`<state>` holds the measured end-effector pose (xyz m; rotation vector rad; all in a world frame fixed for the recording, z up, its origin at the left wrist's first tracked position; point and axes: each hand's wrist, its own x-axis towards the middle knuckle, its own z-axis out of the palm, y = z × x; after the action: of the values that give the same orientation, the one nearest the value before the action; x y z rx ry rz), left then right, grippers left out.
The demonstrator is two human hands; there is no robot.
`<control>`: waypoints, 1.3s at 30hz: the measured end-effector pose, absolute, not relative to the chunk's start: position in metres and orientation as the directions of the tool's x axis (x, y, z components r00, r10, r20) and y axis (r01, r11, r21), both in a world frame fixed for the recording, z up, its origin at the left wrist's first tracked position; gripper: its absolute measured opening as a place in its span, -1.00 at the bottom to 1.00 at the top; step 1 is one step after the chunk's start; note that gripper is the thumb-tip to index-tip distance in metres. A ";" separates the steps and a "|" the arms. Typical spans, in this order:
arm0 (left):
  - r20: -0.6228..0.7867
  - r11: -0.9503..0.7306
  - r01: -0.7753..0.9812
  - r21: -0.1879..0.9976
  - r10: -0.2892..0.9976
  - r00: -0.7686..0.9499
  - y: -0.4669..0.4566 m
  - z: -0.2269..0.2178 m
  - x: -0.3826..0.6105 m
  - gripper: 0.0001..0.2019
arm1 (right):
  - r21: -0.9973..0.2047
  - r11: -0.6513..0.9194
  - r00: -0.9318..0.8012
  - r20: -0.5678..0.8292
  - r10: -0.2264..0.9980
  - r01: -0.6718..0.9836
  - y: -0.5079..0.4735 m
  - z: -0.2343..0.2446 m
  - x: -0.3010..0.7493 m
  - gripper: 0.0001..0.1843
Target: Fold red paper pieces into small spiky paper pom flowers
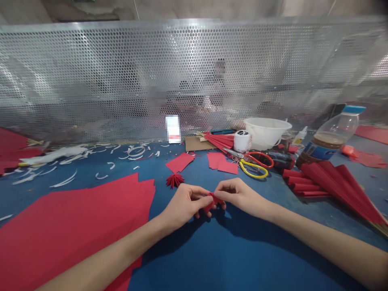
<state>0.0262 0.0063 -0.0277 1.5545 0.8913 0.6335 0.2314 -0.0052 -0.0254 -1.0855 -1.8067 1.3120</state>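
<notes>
Pinching a small red paper piece (208, 207) above the worktop (230, 250), well in from its far edge, left hand (183, 204) and right hand (238, 192) are both clamped on it; uneven finger pressure could crumple or tear it.

Left hand (183, 202) and right hand (239, 195): both pinching, held close together. Forearms (121, 245) bare, converging forward.

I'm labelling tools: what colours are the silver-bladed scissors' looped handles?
One red looped handle, one yellow looped handle, shown in the head view.
</notes>
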 end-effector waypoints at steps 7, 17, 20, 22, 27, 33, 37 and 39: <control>-0.084 -0.037 0.194 0.980 0.809 0.581 0.004 -0.025 0.026 -0.72 | -0.960 0.129 -0.478 -0.006 0.878 0.249 -0.003 -0.027 0.233 -0.79; -0.077 0.028 0.110 0.994 0.878 0.473 0.007 -0.028 0.027 -0.67 | -0.968 0.107 -0.342 0.024 0.940 0.228 0.000 -0.028 0.233 -0.65; -0.062 0.036 0.069 0.997 0.902 0.427 0.007 -0.026 0.027 -0.68 | -0.969 0.095 -0.497 -0.032 0.867 0.227 -0.002 -0.025 0.235 -0.72; -0.065 0.043 0.059 0.997 0.895 0.442 0.007 -0.025 0.026 -0.68 | -0.966 0.100 -0.570 -0.056 0.820 0.239 -0.003 -0.024 0.236 -0.74; -0.055 0.028 0.067 0.997 0.890 0.452 0.006 -0.026 0.026 -0.68 | -0.961 0.125 -0.569 -0.038 0.821 0.245 -0.006 -0.020 0.237 -0.71; -0.042 -0.015 0.123 0.992 0.891 0.453 0.003 -0.026 0.027 -0.69 | -0.964 0.148 -0.547 0.003 0.837 0.222 -0.007 -0.022 0.235 -0.73; -0.045 -0.014 0.124 0.992 0.886 0.462 0.003 -0.026 0.028 -0.73 | -0.967 0.142 -0.535 0.007 0.845 0.212 -0.006 -0.025 0.234 -0.75; -0.048 -0.014 0.123 0.992 0.876 0.480 0.003 -0.026 0.028 -0.74 | -0.966 0.139 -0.531 0.001 0.847 0.220 -0.006 -0.025 0.234 -0.74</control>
<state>0.0277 0.0033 -0.0257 1.4816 0.9200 0.7558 0.2340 -0.0058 -0.0252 -1.0220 -1.8483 1.4160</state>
